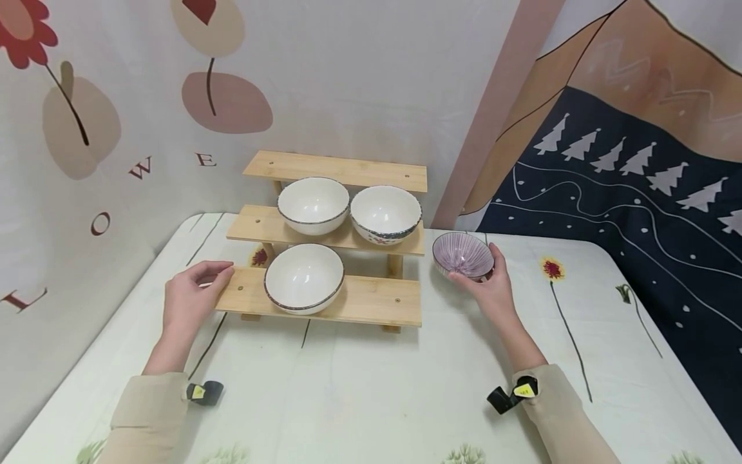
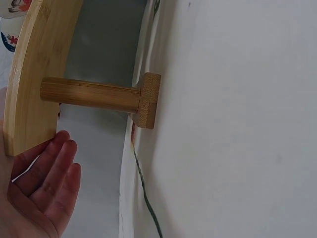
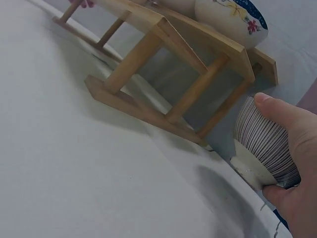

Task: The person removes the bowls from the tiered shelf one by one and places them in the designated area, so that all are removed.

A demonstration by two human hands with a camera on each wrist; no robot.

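At the left end of the lowest board of a three-tier wooden shelf (image 1: 373, 299), my left hand (image 1: 188, 299) grips the board, thumb on top and fingers (image 2: 62, 161) underneath. My right hand (image 1: 493, 293) holds a small bowl (image 1: 462, 252) with purple stripes by its side, just right of the shelf. In the right wrist view its pale foot (image 3: 252, 171) shows, with a shadow on the cloth below. A dark-rimmed white bowl (image 1: 304, 277) stands on the lowest board. Two more, a left one (image 1: 313, 205) and a right one (image 1: 386, 209), sit side by side on the middle board.
The shelf stands on a table with a pale flowered cloth (image 1: 359, 386). Behind the shelf's bare top board (image 1: 336, 169) hangs a printed curtain (image 1: 359, 84). A dark curtain with white trees (image 1: 608, 167) borders the table's right side.
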